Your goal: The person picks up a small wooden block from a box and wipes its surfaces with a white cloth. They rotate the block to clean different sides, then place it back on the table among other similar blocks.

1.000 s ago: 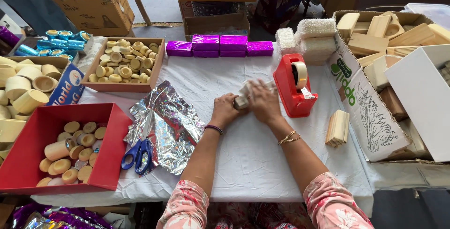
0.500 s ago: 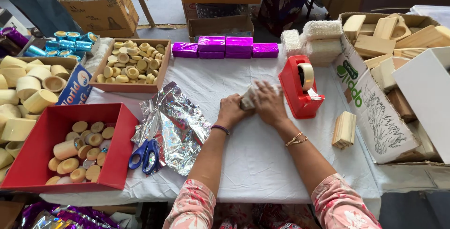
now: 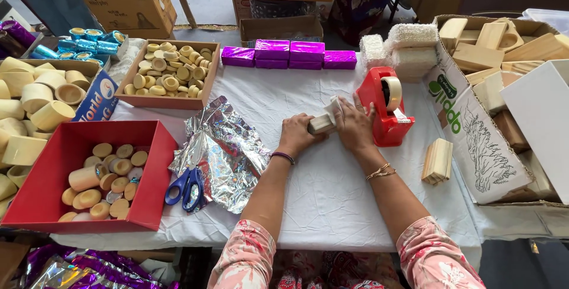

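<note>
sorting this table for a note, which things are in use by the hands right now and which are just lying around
In hand:
left hand and right hand together hold a small pale wooden block
red tape dispenser, right beside the right hand

Lying about:
blue-handled scissors on crinkled silver foil sheets
row of purple foil-wrapped blocks
red tray of round wooden pieces
ridged wooden block
</note>
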